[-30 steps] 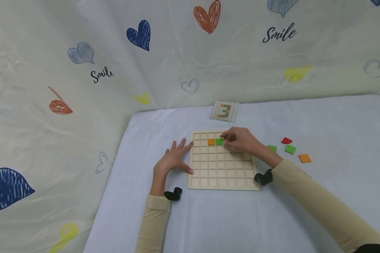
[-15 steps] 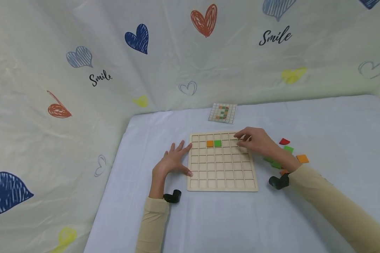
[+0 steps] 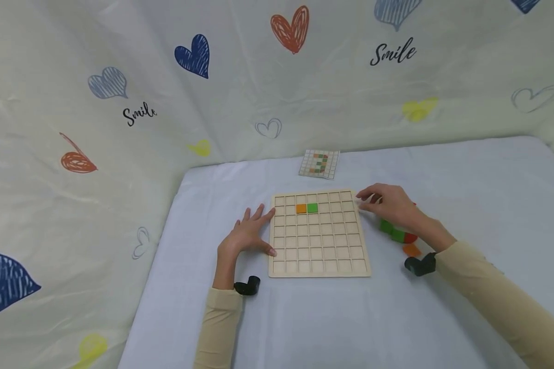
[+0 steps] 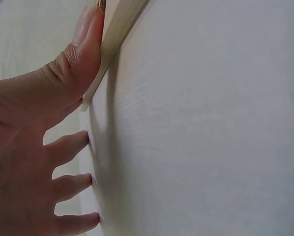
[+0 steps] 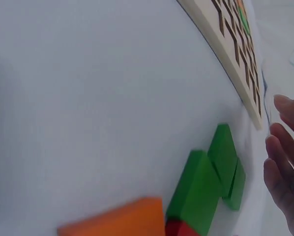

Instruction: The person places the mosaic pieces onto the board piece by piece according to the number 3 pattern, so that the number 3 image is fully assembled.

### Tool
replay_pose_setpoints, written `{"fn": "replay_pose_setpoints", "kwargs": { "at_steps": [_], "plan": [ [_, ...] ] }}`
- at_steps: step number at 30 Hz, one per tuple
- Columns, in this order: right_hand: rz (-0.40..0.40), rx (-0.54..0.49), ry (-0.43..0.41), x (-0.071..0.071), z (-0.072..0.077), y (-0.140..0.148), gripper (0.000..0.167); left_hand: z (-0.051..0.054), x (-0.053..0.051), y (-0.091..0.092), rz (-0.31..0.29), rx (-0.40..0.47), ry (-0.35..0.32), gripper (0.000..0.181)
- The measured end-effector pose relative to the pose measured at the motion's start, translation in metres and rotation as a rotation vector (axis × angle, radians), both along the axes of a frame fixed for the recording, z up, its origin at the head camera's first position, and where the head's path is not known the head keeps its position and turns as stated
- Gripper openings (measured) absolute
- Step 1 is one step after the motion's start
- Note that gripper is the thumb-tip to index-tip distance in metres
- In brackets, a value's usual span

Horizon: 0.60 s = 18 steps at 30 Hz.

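Observation:
A wooden grid board [image 3: 320, 253] lies flat on the white cloth, with an orange square tile [image 3: 301, 208] and a green square tile [image 3: 312, 207] side by side in its second row. My left hand [image 3: 243, 237] has its fingers spread, thumb and forefinger touching the board's left edge. Just beyond the upper right corner hovers my right hand [image 3: 391, 206], its fingers loosely bent and holding nothing. Loose green tiles [image 5: 196, 191], a red piece [image 3: 410, 238] and an orange tile [image 3: 411, 250] lie below it; the right hand and forearm partly cover this group.
A small pattern card [image 3: 309, 166] with a coloured grid lies behind the board, near the table's back edge. A cloth printed with hearts [image 3: 290, 29] hangs behind and to the left. Black wrist cameras [image 3: 247, 286] sit beside both wrists.
My right hand has moved right, away from the green tile on the board, to past the board's right edge. The left hand stays at the left edge. The head view has shifted slightly.

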State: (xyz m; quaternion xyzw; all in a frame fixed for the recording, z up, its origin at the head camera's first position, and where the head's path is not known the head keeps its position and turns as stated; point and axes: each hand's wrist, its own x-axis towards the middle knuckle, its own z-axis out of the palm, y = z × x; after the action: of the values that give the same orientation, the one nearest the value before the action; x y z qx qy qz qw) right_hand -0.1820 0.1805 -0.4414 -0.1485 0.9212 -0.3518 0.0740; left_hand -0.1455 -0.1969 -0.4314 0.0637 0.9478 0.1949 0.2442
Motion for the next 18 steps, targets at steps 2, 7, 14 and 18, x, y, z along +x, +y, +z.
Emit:
{"fn": "replay_pose_setpoints", "kwargs": {
  "at_steps": [2, 7, 14, 18],
  "plan": [
    [-0.004, 0.005, 0.007, 0.0, 0.001, 0.007, 0.029, -0.001, 0.0, 0.0, 0.0, 0.004, -0.003, 0.119],
    [-0.024, 0.028, 0.014, 0.001, 0.0, 0.026, 0.03, -0.001, 0.0, 0.002, -0.002, 0.011, -0.009, 0.119],
    [-0.075, 0.054, -0.007, 0.001, -0.006, 0.044, 0.03, 0.0, 0.0, 0.001, 0.002, 0.001, -0.014, 0.119],
    [-0.086, 0.071, 0.019, 0.0, -0.009, 0.051, 0.03, 0.001, 0.0, 0.0, 0.007, 0.003, -0.01, 0.119]
  ]
}}
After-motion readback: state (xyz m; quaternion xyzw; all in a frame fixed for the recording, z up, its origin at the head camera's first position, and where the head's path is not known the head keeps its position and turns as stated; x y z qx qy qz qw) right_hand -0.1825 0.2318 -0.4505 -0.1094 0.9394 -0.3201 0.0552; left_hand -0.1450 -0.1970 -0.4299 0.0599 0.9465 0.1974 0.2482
